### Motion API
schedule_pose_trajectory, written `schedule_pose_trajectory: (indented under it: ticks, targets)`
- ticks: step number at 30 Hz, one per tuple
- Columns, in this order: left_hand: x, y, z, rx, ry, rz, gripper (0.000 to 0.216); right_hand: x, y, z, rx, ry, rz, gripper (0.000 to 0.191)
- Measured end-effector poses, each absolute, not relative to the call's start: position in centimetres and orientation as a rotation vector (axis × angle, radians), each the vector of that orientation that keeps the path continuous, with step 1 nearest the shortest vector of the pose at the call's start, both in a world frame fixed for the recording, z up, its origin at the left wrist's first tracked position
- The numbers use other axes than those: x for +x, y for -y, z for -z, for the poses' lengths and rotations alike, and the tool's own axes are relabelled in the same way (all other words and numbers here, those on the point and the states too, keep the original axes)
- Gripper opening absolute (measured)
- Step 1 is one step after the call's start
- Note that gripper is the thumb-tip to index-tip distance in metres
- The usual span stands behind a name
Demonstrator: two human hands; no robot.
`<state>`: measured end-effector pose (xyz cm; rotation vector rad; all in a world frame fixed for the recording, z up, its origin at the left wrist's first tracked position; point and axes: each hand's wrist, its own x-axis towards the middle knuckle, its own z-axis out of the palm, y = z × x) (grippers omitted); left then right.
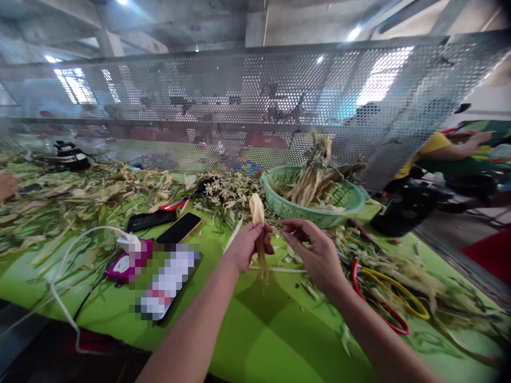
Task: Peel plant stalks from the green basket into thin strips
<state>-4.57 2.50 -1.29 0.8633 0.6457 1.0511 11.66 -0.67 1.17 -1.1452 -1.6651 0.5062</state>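
My left hand (248, 246) is closed around a small bundle of pale dried corn husk (257, 210), held upright above the green table (255, 340). Thin strands hang from the bundle below the fingers. Just to the right, apart from the bundle, is my right hand (313, 249), its fingers curved and slightly apart; nothing shows between them. Red-handled scissors (354, 276) lie by my right forearm, with a yellow loop (403, 295) beside them. Behind my hands stands a green plastic basket (275, 199) with dried husks (313, 183) in it.
Loose husk scraps (235, 197) spread along the back and left. At left lie a dark phone (178, 229), a second phone with a lit, blurred screen (170, 284), and a purple power block (123, 266) with a white cable. A perforated metal screen (223, 101) rises behind. Another person's arm (451, 146) shows at right.
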Motion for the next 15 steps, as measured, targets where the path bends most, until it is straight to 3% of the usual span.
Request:
schedule_pose_trajectory:
  ticks: [4,7,11,15]
  targets:
    - [-4.1,-1.6,1.0,0.922,-0.532,-0.89,0.031,11.8,0.0,-1.1,-1.095,1.524,-0.987,0.028]
    - [-3.5,-0.9,1.1,0.983,-0.554,-0.747,0.035,11.5,0.0,-0.8,-1.029,1.456,-1.143,0.027]
    - [-2.4,-0.3,1.6,1.125,-0.694,-0.658,0.045,11.3,0.2,-0.4,-1.064,1.349,-1.183,0.034]
    - [-1.8,-0.1,1.7,1.416,-0.822,-0.787,0.047,11.2,0.3,0.2,-1.16,1.401,-0.97,0.036]
